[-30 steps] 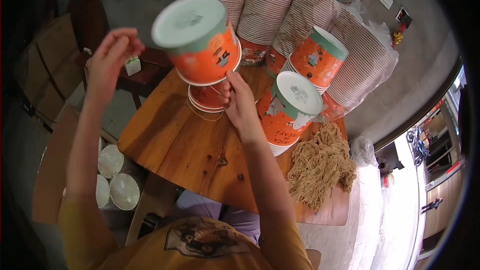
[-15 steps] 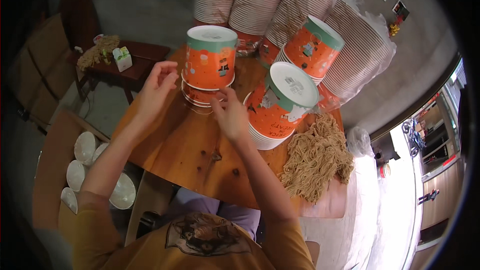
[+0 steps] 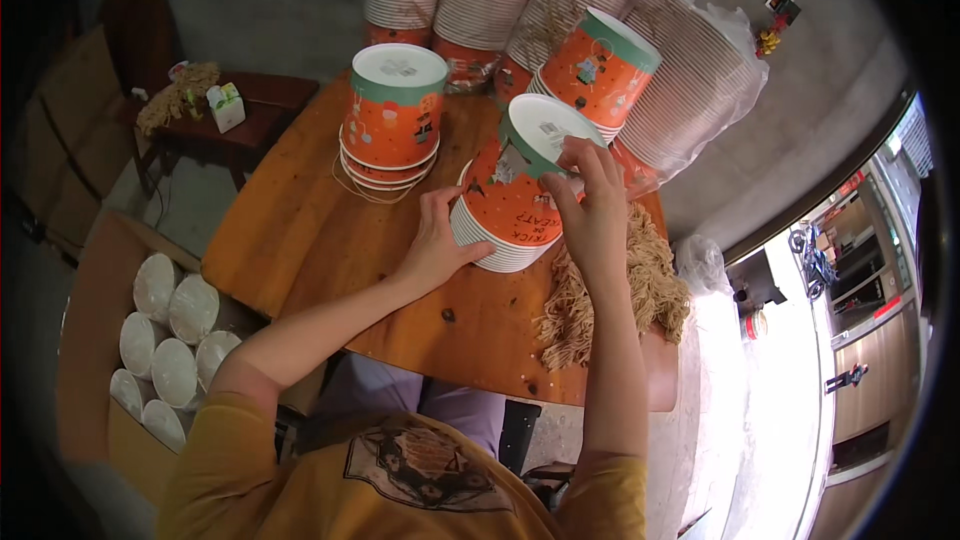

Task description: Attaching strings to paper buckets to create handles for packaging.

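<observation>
An upside-down stack of orange and green paper buckets [image 3: 503,190] stands in front of me, with many white rims at its lower end. My left hand [image 3: 437,245] cups the left side of this stack, thumb low on the rims and fingers higher up. Against the upper right of the top bucket, my right hand [image 3: 590,195] rests with its thumb and fingers around the edge of the white base. To the left is a shorter upside-down bucket stack [image 3: 392,130], with a loop of tan cord around its bottom; neither hand touches it.
A heap of tan cords [image 3: 640,290] lies at the right of the wooden table [image 3: 300,210]. Tall plastic-wrapped bucket stacks [image 3: 490,0] and another orange bucket [image 3: 597,70] stand behind. A cardboard box [image 3: 95,300] at lower left holds several white-ended buckets. A low bench [image 3: 270,90] stands far left.
Both hands have moved right, from around the left bucket stack to the middle one. The left stack now stands free with cord around its base. The view has shifted slightly.
</observation>
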Demonstrator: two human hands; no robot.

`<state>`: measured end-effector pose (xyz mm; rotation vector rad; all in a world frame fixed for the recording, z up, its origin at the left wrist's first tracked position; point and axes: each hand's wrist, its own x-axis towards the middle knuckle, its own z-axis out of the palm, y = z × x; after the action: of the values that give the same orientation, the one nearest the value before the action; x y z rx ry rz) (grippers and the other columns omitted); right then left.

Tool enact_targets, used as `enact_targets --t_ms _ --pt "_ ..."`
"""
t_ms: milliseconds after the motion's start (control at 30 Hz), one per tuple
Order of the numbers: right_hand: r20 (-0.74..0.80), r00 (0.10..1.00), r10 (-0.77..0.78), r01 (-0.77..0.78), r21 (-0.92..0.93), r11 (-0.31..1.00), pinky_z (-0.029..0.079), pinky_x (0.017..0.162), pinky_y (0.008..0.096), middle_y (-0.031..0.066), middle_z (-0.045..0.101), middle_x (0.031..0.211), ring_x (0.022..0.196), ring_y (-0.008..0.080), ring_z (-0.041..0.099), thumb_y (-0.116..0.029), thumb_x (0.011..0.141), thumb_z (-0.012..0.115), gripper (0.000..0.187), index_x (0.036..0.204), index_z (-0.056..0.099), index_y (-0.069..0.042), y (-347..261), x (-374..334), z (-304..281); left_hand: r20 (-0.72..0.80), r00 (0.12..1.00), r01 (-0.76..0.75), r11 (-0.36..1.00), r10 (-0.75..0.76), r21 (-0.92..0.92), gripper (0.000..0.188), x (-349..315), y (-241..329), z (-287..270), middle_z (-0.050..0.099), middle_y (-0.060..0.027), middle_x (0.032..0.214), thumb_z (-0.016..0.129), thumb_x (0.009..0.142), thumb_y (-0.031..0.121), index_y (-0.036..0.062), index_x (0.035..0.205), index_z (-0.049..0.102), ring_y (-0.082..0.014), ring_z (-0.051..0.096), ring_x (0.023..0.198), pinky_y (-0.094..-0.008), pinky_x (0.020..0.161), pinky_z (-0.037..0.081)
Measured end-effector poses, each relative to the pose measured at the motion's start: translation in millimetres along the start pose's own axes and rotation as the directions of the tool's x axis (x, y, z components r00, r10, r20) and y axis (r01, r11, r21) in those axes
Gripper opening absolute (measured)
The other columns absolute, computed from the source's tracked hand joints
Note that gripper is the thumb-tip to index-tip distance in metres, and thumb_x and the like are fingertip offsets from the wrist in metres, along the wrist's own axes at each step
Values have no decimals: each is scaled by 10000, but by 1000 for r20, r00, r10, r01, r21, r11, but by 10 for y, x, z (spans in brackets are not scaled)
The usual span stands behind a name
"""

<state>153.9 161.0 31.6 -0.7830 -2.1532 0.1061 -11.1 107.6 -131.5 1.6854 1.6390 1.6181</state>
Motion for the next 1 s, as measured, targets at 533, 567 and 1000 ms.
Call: enact_targets --t_ms 533,567,1000 --pt "-71 995 67 -48 244 969 476 827 393 111 601 1075 944 298 586 -79 809 697 228 1000 586 -23 -23 196 -141 -17 996 84 991 -87 -107 897 95 73 -83 298 -196 1309 753 806 358 18 1421 195 -352 364 1260 -445 1079 317" --pt "-74 995 66 -47 242 969 476 827 393 111 601 1075 944 298 586 -79 809 697 228 1000 586 -23 11 198 -149 5 996 94 983 -94 -159 858 109 89 -90 297 -190 1311 729 832 346 20 1424 201 -343 360 1265 -439 1086 308" --pt "-245 969 3 80 327 942 425 987 346 63 636 1046 1138 214 581 -5 838 676 304 1135 616 -28 61 75 -647 -154 985 -125 952 84 -281 408 426 578 -306 401 -110 1223 586 957 264 45 1290 497 -244 408 1204 -328 1033 344"
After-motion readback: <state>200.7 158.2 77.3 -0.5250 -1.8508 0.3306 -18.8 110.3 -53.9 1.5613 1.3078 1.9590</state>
